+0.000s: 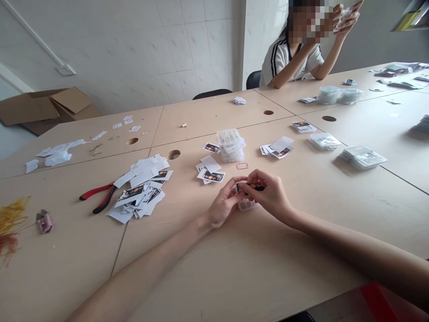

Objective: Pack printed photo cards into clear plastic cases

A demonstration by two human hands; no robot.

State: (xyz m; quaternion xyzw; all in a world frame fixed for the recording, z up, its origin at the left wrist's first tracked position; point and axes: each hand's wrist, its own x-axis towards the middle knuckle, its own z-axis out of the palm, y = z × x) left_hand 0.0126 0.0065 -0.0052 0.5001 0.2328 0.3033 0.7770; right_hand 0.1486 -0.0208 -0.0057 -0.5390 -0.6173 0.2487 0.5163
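Note:
Close together over the table, my two hands meet at a small clear plastic box (247, 205). My left hand (225, 203) has its fingers curled round the box's left side. A dark printed card (255, 186) lies across the top of the box, pinched by my right hand (271, 193). The fingers cover much of both things. Just beyond my hands are a small red-edged label (241, 166), a stack of clear plastic boxes (231, 145) and a few printed cards (212, 175).
Left of my hands lies a heap of cards (144, 192) beside red-and-black pliers (100, 194). More plastic boxes (363, 157) stand at the right. Across the table sits a person (293, 62) with raised hands. A cardboard box (47, 109) is at the far left. Round holes (173, 154) pierce the tabletop.

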